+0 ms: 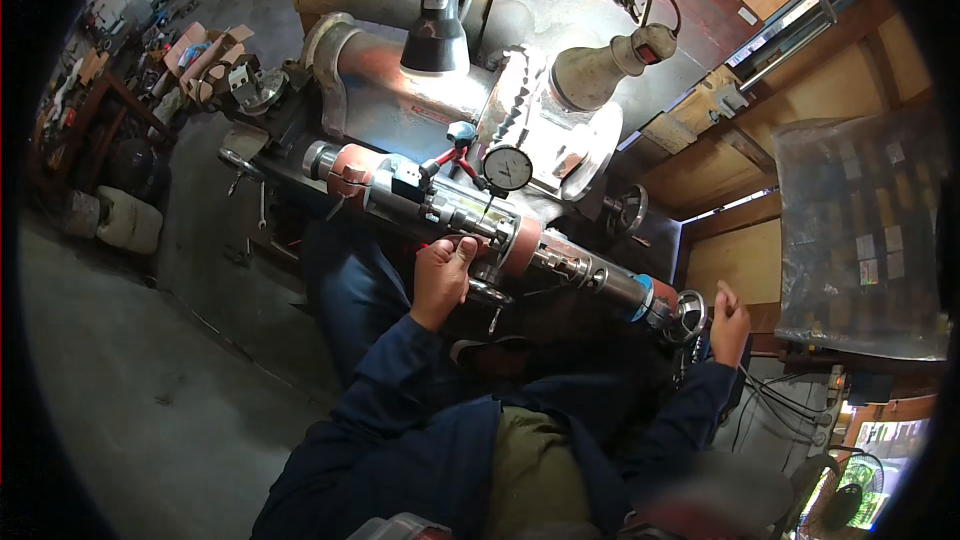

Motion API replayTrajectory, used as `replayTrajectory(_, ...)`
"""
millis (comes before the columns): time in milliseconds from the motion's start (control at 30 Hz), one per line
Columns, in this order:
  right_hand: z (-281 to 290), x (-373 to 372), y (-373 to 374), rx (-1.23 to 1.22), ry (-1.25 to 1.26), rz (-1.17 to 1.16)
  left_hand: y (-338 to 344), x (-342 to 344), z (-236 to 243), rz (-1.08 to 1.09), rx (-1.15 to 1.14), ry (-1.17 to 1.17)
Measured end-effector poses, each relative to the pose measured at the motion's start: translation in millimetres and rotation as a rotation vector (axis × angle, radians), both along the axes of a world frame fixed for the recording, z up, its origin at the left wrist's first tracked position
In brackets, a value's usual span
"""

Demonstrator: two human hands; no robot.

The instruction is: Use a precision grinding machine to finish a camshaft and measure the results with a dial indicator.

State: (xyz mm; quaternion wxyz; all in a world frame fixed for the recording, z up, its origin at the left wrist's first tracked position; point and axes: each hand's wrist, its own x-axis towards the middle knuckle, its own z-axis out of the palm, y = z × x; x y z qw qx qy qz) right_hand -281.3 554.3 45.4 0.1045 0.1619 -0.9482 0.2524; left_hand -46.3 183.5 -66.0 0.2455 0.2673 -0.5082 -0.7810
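My left hand (443, 280) is closed at the underside of a long steel spindle assembly (390, 195) with red collars, its thumb against a dark part I cannot make out clearly. Just above it, a dial indicator (507, 168) on a red jointed arm (447, 162) has its stem down near the shaft. My right hand (730, 325) is raised at the assembly's right end, beside a chrome handwheel (690, 315), holding nothing visible, index finger raised and the others loosely bent. A second handwheel (490, 293) sits just below my left hand.
Two work lamps (432, 35) (585, 80) stand over the machine. A wooden wall (730, 260) with a plastic-covered panel (860, 240) is at the right, above a fan (850, 500). Boxes (190, 50), metal parts and jugs (130, 225) crowd the floor at the left.
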Motion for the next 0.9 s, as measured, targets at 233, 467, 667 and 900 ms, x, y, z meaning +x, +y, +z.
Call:
replayTrajectory(233,-133.3,-15.6,89.6,-0.311,-0.341,-0.021,-3.8,-0.9,0.8,0.001,-0.022,-0.010)
replayTrajectory(467,-142.3,11.0,96.4,-0.459,-0.326,0.000,1.7,-9.5,-6.7,0.108,0.185,0.056)
replayTrajectory(667,-115.6,34.3,102.6,-0.470,-0.388,0.043,4.4,-9.3,-6.2,0.093,0.169,0.077)
replayTrajectory(900,-76.4,38.2,100.6,-0.480,-0.369,0.030,4.7,-8.2,-7.0,0.051,0.190,0.113)
